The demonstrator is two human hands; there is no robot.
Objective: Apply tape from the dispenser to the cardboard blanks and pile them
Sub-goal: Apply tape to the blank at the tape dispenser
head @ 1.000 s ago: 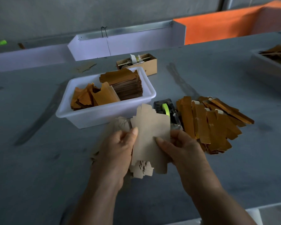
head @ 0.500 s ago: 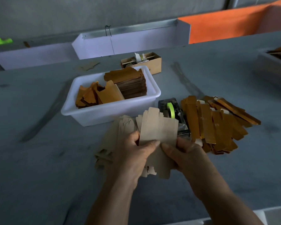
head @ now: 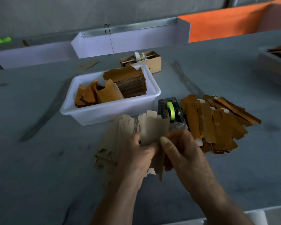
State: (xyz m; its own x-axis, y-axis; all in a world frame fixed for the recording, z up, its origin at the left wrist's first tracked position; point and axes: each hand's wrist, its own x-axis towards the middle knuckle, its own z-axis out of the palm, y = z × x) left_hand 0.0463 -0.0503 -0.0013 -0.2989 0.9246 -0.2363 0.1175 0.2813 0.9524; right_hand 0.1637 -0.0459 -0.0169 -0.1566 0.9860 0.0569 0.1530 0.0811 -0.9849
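Both hands had hold of one pale cardboard blank [head: 152, 130] just in front of the tape dispenser [head: 172, 112], the left hand [head: 135, 158] pinching its near left edge and the right hand [head: 183, 153] curled round its right side. It looked thin, light and easily creased, probably best gripped by its edges. Taped blanks [head: 217, 124] lay piled right of the dispenser.
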